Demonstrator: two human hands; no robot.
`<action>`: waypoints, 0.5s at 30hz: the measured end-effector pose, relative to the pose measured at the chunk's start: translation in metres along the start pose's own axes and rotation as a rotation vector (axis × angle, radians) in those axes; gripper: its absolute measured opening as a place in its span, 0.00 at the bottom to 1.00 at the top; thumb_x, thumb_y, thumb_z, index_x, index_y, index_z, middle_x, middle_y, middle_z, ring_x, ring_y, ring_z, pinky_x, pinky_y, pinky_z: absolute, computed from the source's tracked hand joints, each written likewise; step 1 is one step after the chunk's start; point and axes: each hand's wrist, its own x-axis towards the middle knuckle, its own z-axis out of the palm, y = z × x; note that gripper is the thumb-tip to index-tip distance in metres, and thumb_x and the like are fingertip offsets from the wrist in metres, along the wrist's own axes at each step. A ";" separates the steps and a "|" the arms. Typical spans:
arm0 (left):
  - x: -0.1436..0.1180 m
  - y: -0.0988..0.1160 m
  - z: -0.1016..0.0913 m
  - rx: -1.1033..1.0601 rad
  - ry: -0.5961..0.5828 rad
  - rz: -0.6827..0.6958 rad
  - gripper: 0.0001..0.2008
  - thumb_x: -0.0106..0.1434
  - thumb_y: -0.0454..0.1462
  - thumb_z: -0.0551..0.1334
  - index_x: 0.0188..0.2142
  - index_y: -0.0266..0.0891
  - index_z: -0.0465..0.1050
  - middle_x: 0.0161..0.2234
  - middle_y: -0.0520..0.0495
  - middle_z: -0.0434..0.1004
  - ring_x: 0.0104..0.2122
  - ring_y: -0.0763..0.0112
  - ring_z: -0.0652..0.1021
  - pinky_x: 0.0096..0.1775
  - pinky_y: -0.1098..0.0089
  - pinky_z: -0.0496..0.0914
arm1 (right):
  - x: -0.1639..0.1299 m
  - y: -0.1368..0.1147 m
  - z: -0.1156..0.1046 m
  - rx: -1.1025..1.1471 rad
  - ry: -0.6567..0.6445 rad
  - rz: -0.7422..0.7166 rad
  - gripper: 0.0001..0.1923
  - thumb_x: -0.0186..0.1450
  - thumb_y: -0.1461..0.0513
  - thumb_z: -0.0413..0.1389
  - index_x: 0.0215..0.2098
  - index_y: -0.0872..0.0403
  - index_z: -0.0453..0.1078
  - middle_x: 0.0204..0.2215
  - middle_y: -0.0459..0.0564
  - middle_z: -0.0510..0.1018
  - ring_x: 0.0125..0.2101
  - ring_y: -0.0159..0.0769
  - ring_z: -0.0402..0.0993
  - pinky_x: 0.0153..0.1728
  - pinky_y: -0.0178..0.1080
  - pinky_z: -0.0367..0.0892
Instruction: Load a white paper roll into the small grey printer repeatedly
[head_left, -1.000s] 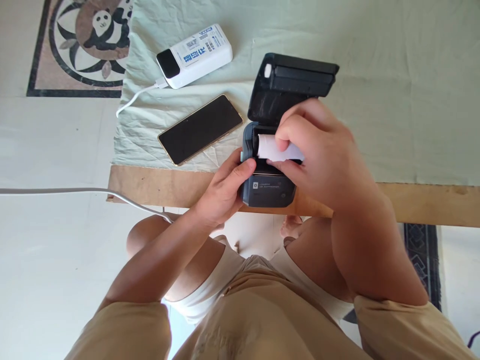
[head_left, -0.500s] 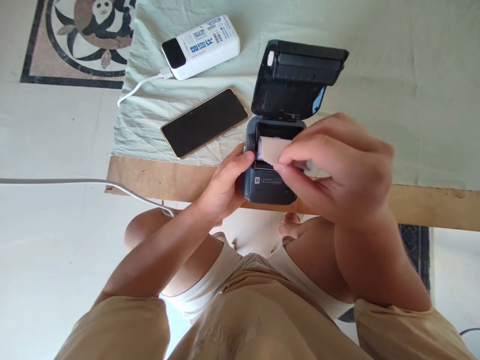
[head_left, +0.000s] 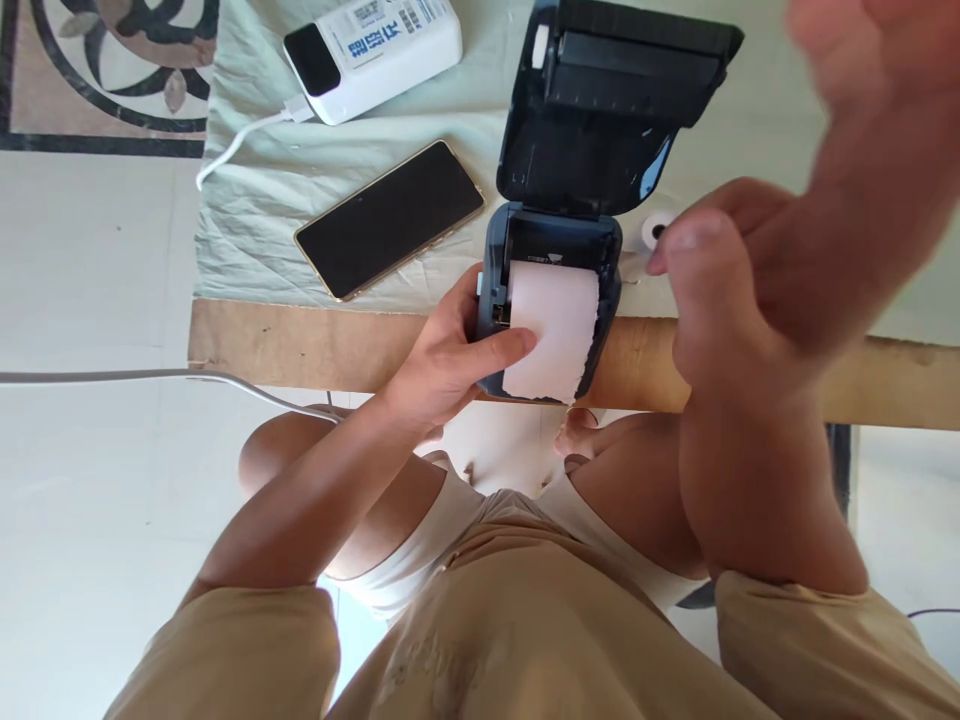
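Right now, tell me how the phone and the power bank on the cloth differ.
The phone is a thin black slab with a gold edge; the power bank is a thick white block with blue print. The phone has nothing plugged in, while the power bank has a white cable at its end. The phone lies nearer the open printer held by the left hand. Both lie flat on the green cloth.

1 printer [head_left: 559,190], 1 phone [head_left: 390,218], 1 power bank [head_left: 371,50], 2 hands: L [head_left: 450,365], R [head_left: 757,270]
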 end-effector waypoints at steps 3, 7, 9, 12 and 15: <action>0.001 0.000 0.000 0.030 0.009 0.031 0.23 0.55 0.40 0.84 0.45 0.40 0.78 0.34 0.52 0.81 0.31 0.73 0.80 0.32 0.74 0.76 | 0.003 -0.004 0.008 0.096 0.353 0.023 0.27 0.79 0.46 0.47 0.69 0.41 0.73 0.59 0.55 0.78 0.59 0.51 0.79 0.39 0.46 0.81; 0.004 0.002 0.002 0.016 0.013 0.042 0.21 0.55 0.39 0.82 0.43 0.41 0.77 0.34 0.53 0.80 0.32 0.72 0.81 0.35 0.72 0.78 | 0.005 -0.002 0.022 0.147 0.435 -0.204 0.06 0.74 0.56 0.61 0.43 0.47 0.80 0.50 0.54 0.82 0.37 0.35 0.78 0.27 0.38 0.75; 0.006 0.001 0.001 -0.010 0.003 0.041 0.22 0.55 0.40 0.81 0.45 0.42 0.78 0.34 0.53 0.81 0.32 0.69 0.82 0.34 0.71 0.79 | 0.006 0.000 0.027 0.216 0.393 -0.239 0.01 0.70 0.61 0.63 0.40 0.50 0.77 0.55 0.57 0.80 0.39 0.34 0.81 0.25 0.37 0.74; 0.004 -0.003 -0.001 -0.038 0.008 0.127 0.23 0.61 0.52 0.75 0.49 0.42 0.79 0.37 0.47 0.85 0.43 0.55 0.87 0.43 0.60 0.84 | 0.002 0.000 0.030 0.335 0.279 -0.153 0.18 0.66 0.62 0.65 0.54 0.49 0.74 0.65 0.60 0.75 0.49 0.42 0.84 0.30 0.39 0.79; -0.003 -0.004 -0.002 0.013 0.021 0.182 0.28 0.68 0.59 0.68 0.54 0.41 0.80 0.43 0.41 0.87 0.59 0.43 0.85 0.58 0.50 0.83 | -0.004 -0.004 0.032 0.466 0.092 -0.069 0.39 0.68 0.54 0.66 0.74 0.39 0.57 0.73 0.54 0.70 0.55 0.47 0.84 0.39 0.44 0.84</action>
